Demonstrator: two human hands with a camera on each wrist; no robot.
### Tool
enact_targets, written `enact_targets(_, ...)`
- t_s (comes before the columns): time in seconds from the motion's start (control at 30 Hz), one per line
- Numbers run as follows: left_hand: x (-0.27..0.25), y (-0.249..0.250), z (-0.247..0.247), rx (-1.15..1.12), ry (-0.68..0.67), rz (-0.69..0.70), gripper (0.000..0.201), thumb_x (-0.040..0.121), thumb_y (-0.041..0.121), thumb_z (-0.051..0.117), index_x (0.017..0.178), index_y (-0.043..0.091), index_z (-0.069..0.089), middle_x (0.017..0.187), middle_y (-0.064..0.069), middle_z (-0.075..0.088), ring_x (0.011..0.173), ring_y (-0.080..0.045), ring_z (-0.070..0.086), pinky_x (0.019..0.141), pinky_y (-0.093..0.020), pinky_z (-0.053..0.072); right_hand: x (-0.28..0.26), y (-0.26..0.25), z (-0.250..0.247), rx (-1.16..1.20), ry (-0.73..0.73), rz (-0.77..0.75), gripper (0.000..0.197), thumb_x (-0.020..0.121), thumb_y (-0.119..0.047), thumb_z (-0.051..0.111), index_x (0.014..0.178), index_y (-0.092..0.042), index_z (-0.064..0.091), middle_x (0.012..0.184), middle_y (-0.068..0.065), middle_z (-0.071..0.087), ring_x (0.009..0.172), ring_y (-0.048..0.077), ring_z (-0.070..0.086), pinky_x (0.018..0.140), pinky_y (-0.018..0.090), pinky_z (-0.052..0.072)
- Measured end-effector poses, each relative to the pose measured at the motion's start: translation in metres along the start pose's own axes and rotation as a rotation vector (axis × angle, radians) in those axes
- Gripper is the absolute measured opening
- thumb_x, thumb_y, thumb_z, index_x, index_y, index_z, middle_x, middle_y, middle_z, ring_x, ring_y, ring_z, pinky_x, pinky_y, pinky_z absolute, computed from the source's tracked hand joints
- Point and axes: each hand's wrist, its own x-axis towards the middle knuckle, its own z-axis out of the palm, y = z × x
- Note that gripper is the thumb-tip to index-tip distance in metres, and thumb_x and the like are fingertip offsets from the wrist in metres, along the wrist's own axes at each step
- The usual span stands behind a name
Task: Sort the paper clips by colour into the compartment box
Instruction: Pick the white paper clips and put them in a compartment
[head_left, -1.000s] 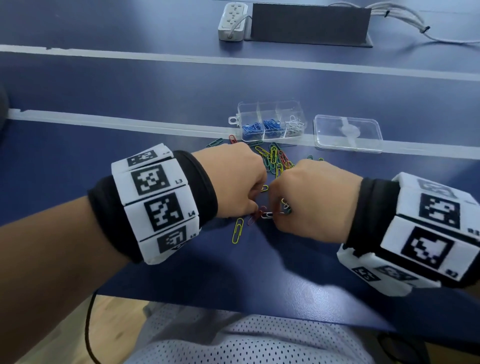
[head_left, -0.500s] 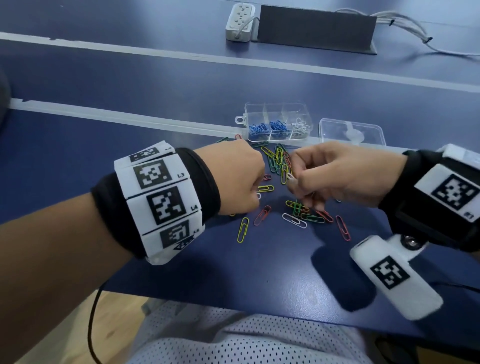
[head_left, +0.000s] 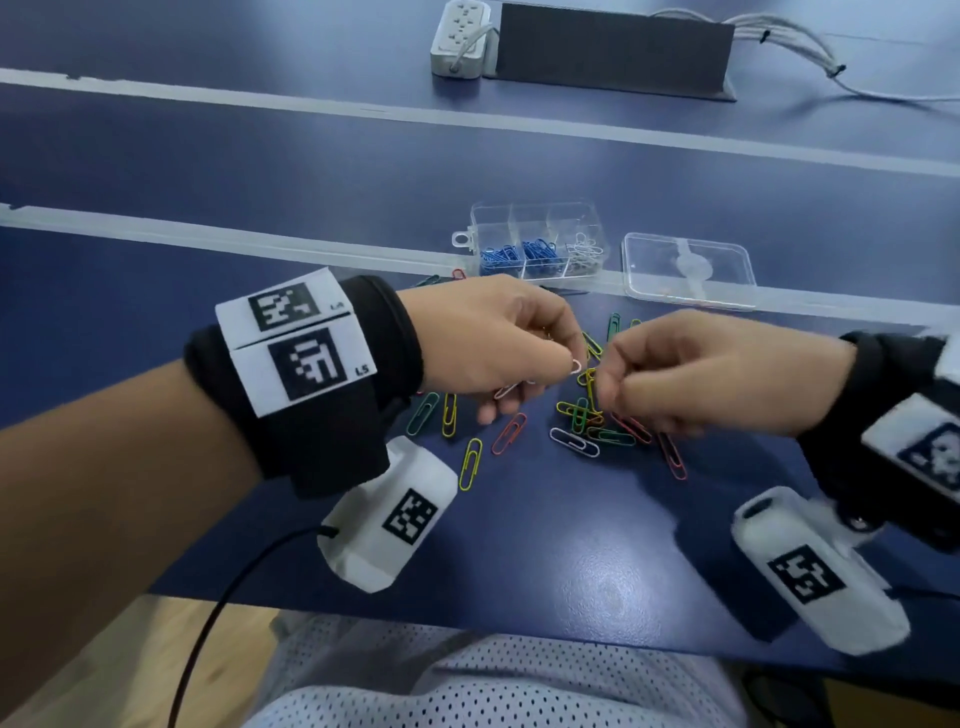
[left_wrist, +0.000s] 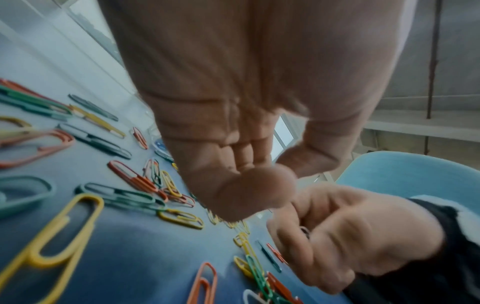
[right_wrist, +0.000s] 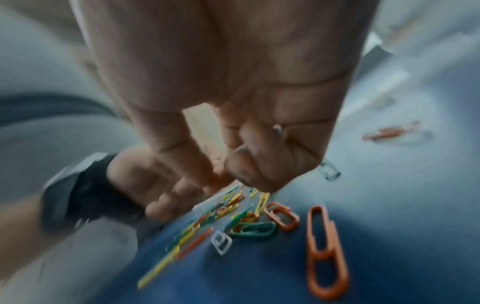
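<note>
Carefully, my left hand (head_left: 493, 338) pinched 1 white clip (head_left: 574, 365); my right hand (head_left: 691, 374), fingers curled together, needed to release it cleanly.

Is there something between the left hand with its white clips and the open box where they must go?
Nothing visible blocks it. The left hand pinches white clips above the table; the box stands open just beyond, its lid beside it.
</note>
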Motion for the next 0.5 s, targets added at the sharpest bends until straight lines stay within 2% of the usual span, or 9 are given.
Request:
enact_targets(0.03,0.002,0.000,0.001,0.019,-0.004,-0.002,0.018,0.079,0.003,0.045,0.079,0.017,0.057,0.057,0.000,0.049,0.038,-0.008,0.046,0.037,-0.018,0.044,-0.004,-0.001,0.004,-0.240,0.033,-0.048,0.016,0.066,-0.035,0.065,0.070,-0.020,0.064,0.051,-0.007,0.053,0.049,0.006,0.046,0.052,0.015,0.040)
enact_targets(0.1,0.005,0.001,0.002,0.022,-0.010,-0.019,0.022,0.081,0.000,0.041,0.074,0.016,0.055,0.055,0.001,0.047,0.034,-0.006,0.044,0.036,-0.018,0.042,-0.012,-0.008,0.014,-0.625,0.089,-0.131,0.017,0.071,-0.045,0.062,0.074,-0.028,0.065,0.055,-0.010,0.055,0.055,0.006,0.050,0.056,0.011,0.037)
enact_targets(0.17,0.007,0.004,0.004,-0.020,-0.012,-0.047,0.013,0.075,0.008,0.044,0.067,0.014,0.051,0.047,0.005,0.045,0.032,-0.007,0.042,0.034,-0.017,0.039,-0.015,-0.015,0.023,-0.777,0.116,-0.155,0.024,0.075,-0.048,0.060,0.083,-0.027,0.069,0.068,-0.007,0.061,0.070,0.011,0.057,0.066,0.020,0.044)
enact_targets(0.23,0.010,0.008,0.005,-0.065,-0.015,-0.073,0.008,0.062,0.016,0.042,0.065,0.013,0.049,0.050,0.003,0.044,0.037,-0.012,0.042,0.034,-0.017,0.038,-0.015,-0.018,0.029,-0.805,0.124,-0.124,0.026,0.078,-0.046,0.059,0.087,-0.025,0.070,0.080,-0.002,0.066,0.084,0.023,0.060,0.075,0.031,0.051)
enact_targets(0.3,0.013,0.007,0.004,-0.100,-0.017,-0.094,0.013,0.061,0.018,0.041,0.068,0.010,0.048,0.056,-0.002,0.043,0.041,-0.017,0.040,0.035,-0.018,0.036,-0.015,-0.019,0.030,-0.794,0.114,-0.109,0.025,0.079,-0.042,0.057,0.086,-0.022,0.070,0.085,0.003,0.069,0.085,0.027,0.061,0.076,0.034,0.052)
enact_targets(0.4,0.016,0.008,0.003,-0.093,-0.012,-0.096,0.005,0.074,0.014,0.045,0.071,0.011,0.048,0.059,-0.004,0.044,0.043,-0.018,0.039,0.037,-0.018,0.034,-0.018,-0.022,0.031,-0.761,0.098,-0.101,0.027,0.077,-0.037,0.053,0.082,-0.016,0.069,0.082,0.008,0.069,0.080,0.030,0.062,0.074,0.036,0.053)
enact_targets(0.5,0.023,0.006,-0.004,0.001,0.077,-0.091,0.019,0.087,0.004,0.042,0.079,0.019,0.051,0.061,0.000,0.047,0.047,-0.017,0.039,0.044,-0.021,0.031,-0.021,-0.028,0.023,-0.721,0.087,-0.080,0.031,0.075,-0.040,0.046,0.076,-0.014,0.063,0.069,0.005,0.062,0.071,0.027,0.056,0.068,0.032,0.049)
